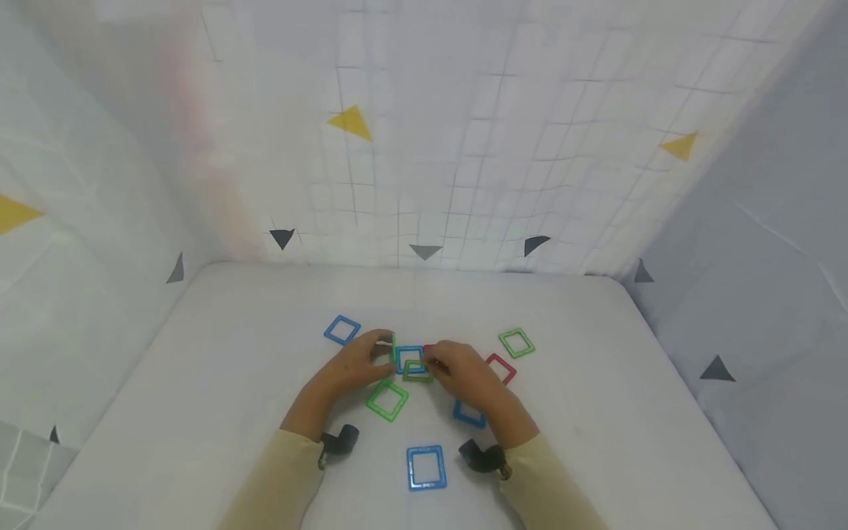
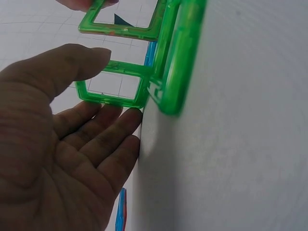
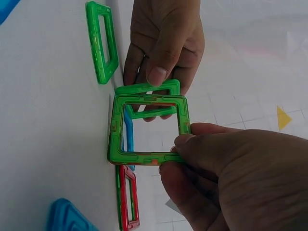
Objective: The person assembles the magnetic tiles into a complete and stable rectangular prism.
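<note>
My left hand (image 1: 358,361) holds a green square frame tile (image 1: 394,350) upright, thumb on one edge and fingers on the opposite one. Between the hands a blue square tile (image 1: 399,360) lies on the table, with the green tile standing at its left side. My right hand (image 1: 460,368) pinches a second green square tile (image 3: 144,99) by one side, in front of the blue one. In the head view a bit of red tile (image 1: 429,347) shows beside the right fingertips, mostly hidden by them.
Loose square tiles lie around the hands on the white table (image 1: 596,442): a green one (image 1: 397,388) nearby, a blue one (image 1: 333,325) far left, a green one (image 1: 509,333) far right, a red one (image 1: 505,362), a blue one (image 1: 470,421) under the right wrist, another blue one (image 1: 427,486) in front.
</note>
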A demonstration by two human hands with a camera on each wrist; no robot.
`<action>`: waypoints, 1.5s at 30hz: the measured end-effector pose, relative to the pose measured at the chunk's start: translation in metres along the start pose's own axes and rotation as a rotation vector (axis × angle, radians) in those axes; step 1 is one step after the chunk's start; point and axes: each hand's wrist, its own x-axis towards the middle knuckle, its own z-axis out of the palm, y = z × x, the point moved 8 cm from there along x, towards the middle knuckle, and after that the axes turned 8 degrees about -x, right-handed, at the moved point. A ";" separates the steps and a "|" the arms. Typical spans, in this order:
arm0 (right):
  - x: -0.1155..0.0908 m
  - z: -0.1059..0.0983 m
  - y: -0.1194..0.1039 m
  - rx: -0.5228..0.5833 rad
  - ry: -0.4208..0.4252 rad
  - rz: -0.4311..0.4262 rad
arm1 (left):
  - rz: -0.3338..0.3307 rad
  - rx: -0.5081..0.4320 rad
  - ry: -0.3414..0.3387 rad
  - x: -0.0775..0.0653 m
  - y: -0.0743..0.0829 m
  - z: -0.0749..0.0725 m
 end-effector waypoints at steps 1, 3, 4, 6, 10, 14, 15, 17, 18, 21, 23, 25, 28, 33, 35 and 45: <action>0.001 0.000 -0.001 -0.006 0.006 -0.011 | 0.001 0.002 0.003 0.000 0.000 0.000; 0.002 0.000 -0.003 -0.019 0.020 -0.028 | 0.007 0.006 0.011 -0.001 -0.001 -0.001; 0.003 0.000 -0.004 -0.023 0.025 -0.035 | 0.011 0.008 0.012 -0.001 -0.001 -0.001; 0.005 0.001 -0.004 -0.035 0.032 -0.040 | 0.015 0.016 0.012 0.000 -0.001 -0.001; 0.008 0.003 -0.004 -0.051 0.035 -0.040 | 0.021 0.033 0.014 0.001 -0.001 -0.002; 0.010 0.005 -0.005 -0.063 0.038 -0.035 | 0.035 0.051 0.013 0.002 0.001 -0.002; 0.010 0.005 -0.005 -0.063 0.040 -0.032 | 0.037 0.055 0.009 0.002 0.001 -0.002; 0.009 0.006 -0.006 -0.052 0.043 -0.030 | 0.038 0.059 -0.001 0.002 0.001 -0.001; 0.009 0.007 -0.006 -0.049 0.044 -0.027 | 0.036 0.062 -0.004 0.002 0.001 0.000; 0.008 0.009 -0.006 -0.050 0.052 -0.023 | 0.033 0.068 -0.011 0.001 0.001 0.001; 0.008 0.010 -0.007 -0.053 0.062 -0.032 | 0.034 0.067 -0.008 0.000 0.001 0.001; 0.009 0.009 -0.007 -0.055 0.073 -0.043 | 0.033 0.057 -0.003 0.000 0.000 0.000; 0.009 0.007 -0.009 -0.052 0.085 -0.056 | 0.028 0.041 0.009 0.000 -0.001 0.000; 0.008 0.006 -0.010 -0.046 0.099 -0.053 | 0.019 0.020 0.023 0.000 -0.001 0.001; 0.008 0.003 -0.010 -0.026 0.127 -0.048 | 0.016 0.023 0.025 0.000 -0.001 0.001; 0.000 0.014 -0.033 -0.052 0.086 -0.079 | -0.008 0.043 0.033 0.000 -0.003 0.000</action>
